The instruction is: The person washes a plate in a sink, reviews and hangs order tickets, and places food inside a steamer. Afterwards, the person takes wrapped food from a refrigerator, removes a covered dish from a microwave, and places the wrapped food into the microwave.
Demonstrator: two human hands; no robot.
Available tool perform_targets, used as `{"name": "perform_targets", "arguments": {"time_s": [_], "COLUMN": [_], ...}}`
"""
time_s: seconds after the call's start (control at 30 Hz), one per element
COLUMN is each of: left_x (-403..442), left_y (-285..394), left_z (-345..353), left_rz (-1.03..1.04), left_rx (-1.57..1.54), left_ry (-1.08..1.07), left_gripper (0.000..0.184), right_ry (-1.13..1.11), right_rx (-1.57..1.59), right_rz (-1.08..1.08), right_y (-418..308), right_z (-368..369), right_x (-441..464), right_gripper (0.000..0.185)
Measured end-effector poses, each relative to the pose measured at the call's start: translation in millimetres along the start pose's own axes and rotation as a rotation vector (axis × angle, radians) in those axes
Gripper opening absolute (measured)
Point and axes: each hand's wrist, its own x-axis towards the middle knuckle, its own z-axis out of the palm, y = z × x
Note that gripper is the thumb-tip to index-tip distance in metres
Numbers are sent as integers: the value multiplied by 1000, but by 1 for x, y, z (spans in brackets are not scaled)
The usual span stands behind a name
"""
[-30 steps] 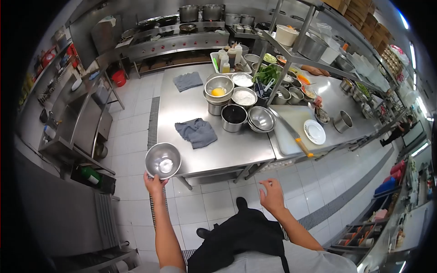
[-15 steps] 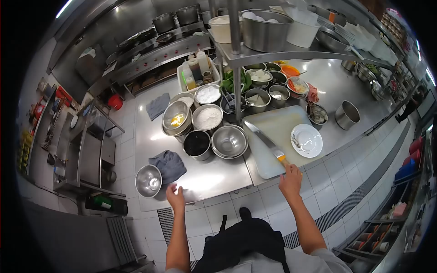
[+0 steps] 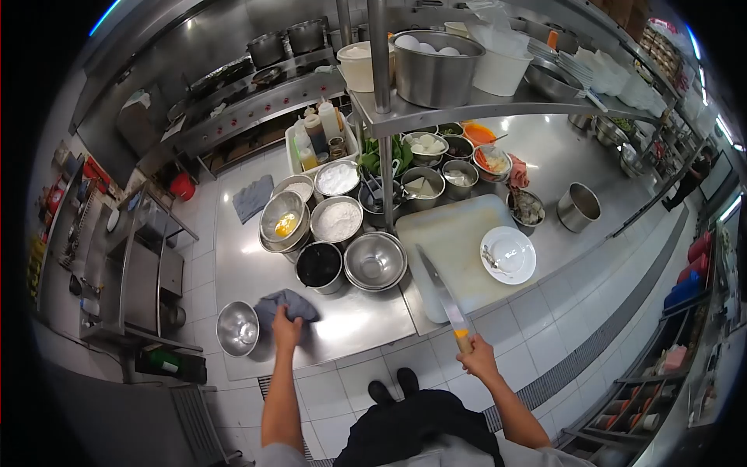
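My right hand [image 3: 478, 357] is closed round the handle of a large knife [image 3: 445, 294], whose blade points forward over the near edge of the cutting board [image 3: 459, 233]. At the left, my left hand [image 3: 287, 327] has its fingers on a crumpled grey cloth [image 3: 294, 304] and grips its near side. Beside the cloth, a steel bowl [image 3: 237, 329] with a little white stuff in it sits at the table's left corner. On the board's right part lies a white plate [image 3: 510, 255] with small scraps.
Empty steel bowls [image 3: 375, 261], a dark-filled pot [image 3: 319, 267], a flour bowl [image 3: 337, 220] and a bowl with egg [image 3: 282, 216] stand mid-table. A shelf [image 3: 498, 109] with its post rises over the board. Far right, a person [image 3: 691, 177] stands.
My left hand has let go of the steel bowl, now on the table, and taken the grey cloth. My right hand has grasped the knife and drawn it towards me.
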Motion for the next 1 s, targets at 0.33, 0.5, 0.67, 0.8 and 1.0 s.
{"name": "perform_targets", "arguments": {"time_s": [0.33,0.5,0.67,0.8,1.0], "left_x": [-157,-151,-95,-33,-14], "left_y": [139,177,162,104,15], "left_z": [-10,11,-25,-43,-71], "left_rz": [-517,-300,-454,-354,-511], "left_rx": [-1745,-1635,-1540,-1473,-806], "left_ry": [-745,-476,14,224,-393], "left_gripper": [71,64,56,55,76], "right_ry": [191,104,112,70,344], "right_rx": [-176,-443,-544,-575,-359], "right_rz": [-613,-801,-781,-668,-437], "right_y": [-9,-46,-34,-10,46], "right_z": [61,103,88,62,23], "right_x": [-84,-98,-116,-134,-126], "right_gripper": [42,41,42,45,46]}}
